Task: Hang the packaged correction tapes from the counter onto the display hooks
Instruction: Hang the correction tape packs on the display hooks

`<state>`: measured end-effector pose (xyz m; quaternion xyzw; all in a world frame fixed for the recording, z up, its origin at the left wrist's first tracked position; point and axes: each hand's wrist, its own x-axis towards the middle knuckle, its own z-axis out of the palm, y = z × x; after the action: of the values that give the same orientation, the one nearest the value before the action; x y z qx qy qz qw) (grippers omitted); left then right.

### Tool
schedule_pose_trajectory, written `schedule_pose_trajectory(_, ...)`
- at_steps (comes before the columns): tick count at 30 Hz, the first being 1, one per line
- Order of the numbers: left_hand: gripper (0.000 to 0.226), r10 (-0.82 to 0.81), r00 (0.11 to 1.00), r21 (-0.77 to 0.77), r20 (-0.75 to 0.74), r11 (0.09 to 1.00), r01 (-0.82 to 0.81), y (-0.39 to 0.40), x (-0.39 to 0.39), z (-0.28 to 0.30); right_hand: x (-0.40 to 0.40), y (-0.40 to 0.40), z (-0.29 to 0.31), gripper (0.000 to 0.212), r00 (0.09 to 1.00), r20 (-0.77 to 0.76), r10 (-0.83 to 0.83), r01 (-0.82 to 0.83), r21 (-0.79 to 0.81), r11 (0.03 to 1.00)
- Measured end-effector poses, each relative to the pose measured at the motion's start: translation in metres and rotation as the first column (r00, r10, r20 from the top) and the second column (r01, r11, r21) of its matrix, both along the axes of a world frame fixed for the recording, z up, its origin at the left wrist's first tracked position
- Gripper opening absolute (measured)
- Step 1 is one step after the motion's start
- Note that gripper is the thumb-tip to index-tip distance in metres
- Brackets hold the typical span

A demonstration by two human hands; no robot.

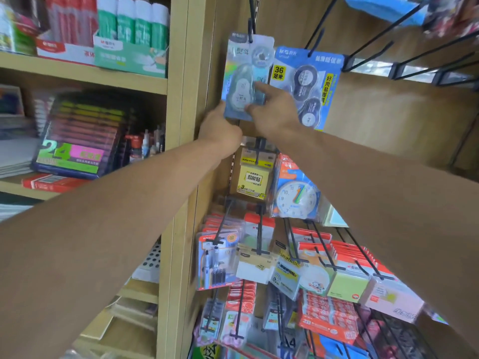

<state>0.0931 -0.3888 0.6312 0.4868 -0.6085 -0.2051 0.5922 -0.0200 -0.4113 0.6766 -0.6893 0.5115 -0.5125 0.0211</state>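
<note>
A pale blue blister pack of correction tape (245,73) hangs high on a black display hook (251,24), its top hole threaded on the hook. My left hand (220,125) holds the pack's lower left corner from behind. My right hand (274,110) pinches the pack's lower right side, index finger stretched over the front. Beside it on the right hangs a blue card with correction tapes (308,84) on its own hook (315,42).
Bare black hooks (404,22) jut out at the upper right. Below hang sticky notes (255,177), a toy clock pack (296,195) and many more packs on hooks. A wooden shelf (85,71) on the left carries glue sticks and marker boxes.
</note>
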Motion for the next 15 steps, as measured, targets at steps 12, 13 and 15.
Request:
schedule_pose_trajectory(12,0.036,-0.015,0.975,-0.236,-0.223,0.971,-0.039,0.082,-0.026,-0.044,-0.034,0.104,-0.068,0.031,0.959,-0.232,0.162,-0.247,-0.407,0.879)
schedule_pose_trajectory(13,0.034,-0.004,0.969,-0.289,-0.248,0.955,-0.070,0.097,-0.032,-0.058,-0.039,0.116,-0.085,0.029,0.950,-0.252,0.184,-0.279,-0.421,0.863)
schedule_pose_trajectory(15,0.033,0.030,0.963,-0.343,-0.267,0.931,-0.124,0.120,-0.043,-0.093,-0.048,0.139,-0.122,0.027,0.937,-0.267,0.226,-0.324,-0.418,0.849)
